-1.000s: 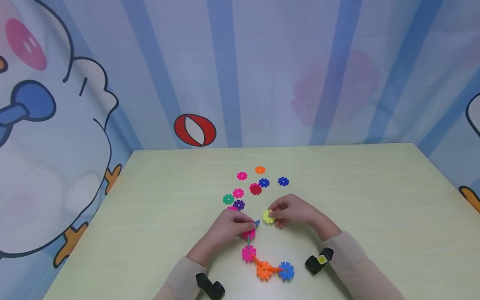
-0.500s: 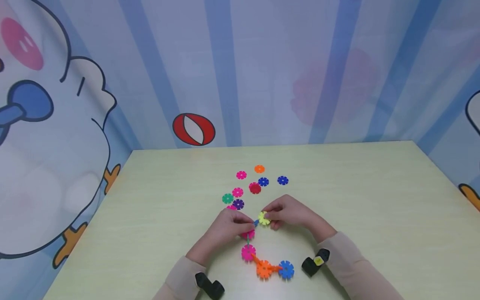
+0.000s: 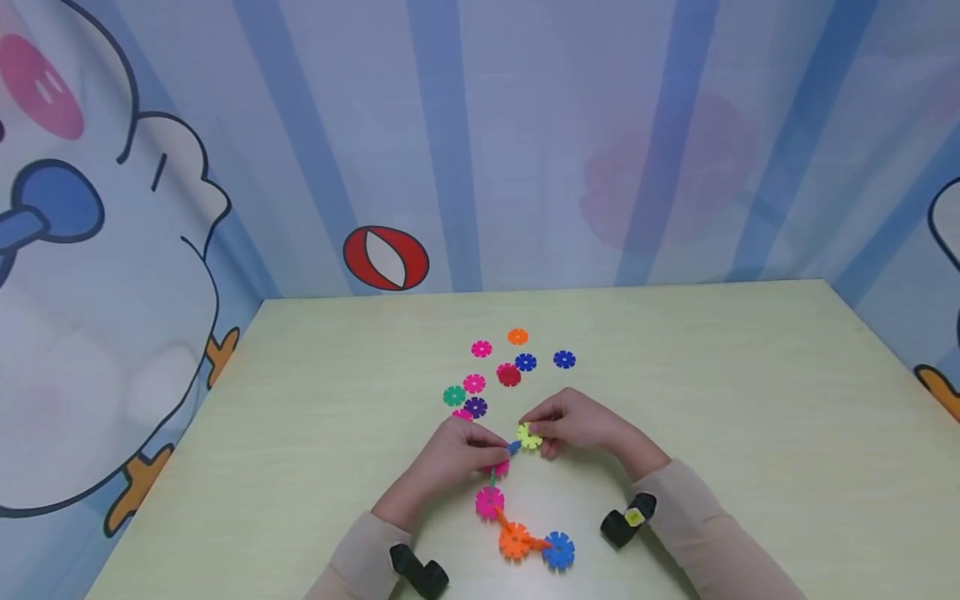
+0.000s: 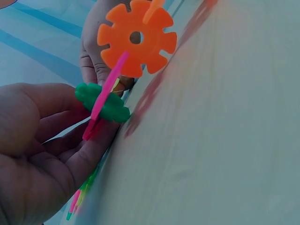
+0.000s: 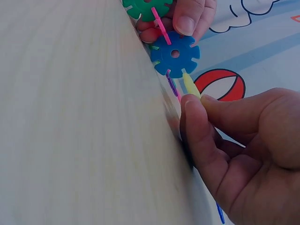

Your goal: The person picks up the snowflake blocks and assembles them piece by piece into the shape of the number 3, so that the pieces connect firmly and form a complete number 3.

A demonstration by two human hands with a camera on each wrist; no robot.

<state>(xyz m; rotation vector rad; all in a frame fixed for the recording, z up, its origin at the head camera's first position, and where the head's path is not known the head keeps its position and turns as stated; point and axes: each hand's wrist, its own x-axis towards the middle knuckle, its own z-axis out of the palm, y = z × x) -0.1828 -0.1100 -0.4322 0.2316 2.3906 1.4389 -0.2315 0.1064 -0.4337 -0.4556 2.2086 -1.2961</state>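
Observation:
Thin plastic interlocking discs with notched rims form a chain hanging from my left hand (image 3: 452,457). Its fingertips pinch the chain at a blue interlocking disc (image 5: 175,55), beside a pink disc (image 3: 500,469). My right hand (image 3: 581,423) pinches a yellow interlocking disc (image 3: 529,437) between thumb and index finger. In the right wrist view the yellow disc stands edge-on against a slot of the blue disc; how deep it sits is unclear. Lower in the chain are a green disc (image 4: 103,102), another pink disc (image 3: 490,503), an orange disc (image 3: 514,542) and a blue end disc (image 3: 558,551).
Several loose discs lie on the pale wooden table (image 3: 337,367) beyond my hands, among them an orange disc (image 3: 517,337), a green one (image 3: 454,396), a red one (image 3: 509,377) and a dark blue one (image 3: 565,359). A printed curtain (image 3: 525,150) hangs behind the table.
My right hand has moved left, bringing the yellow disc up against the blue disc. The chain's lower end has swung slightly left. My left hand has stayed nearly still.

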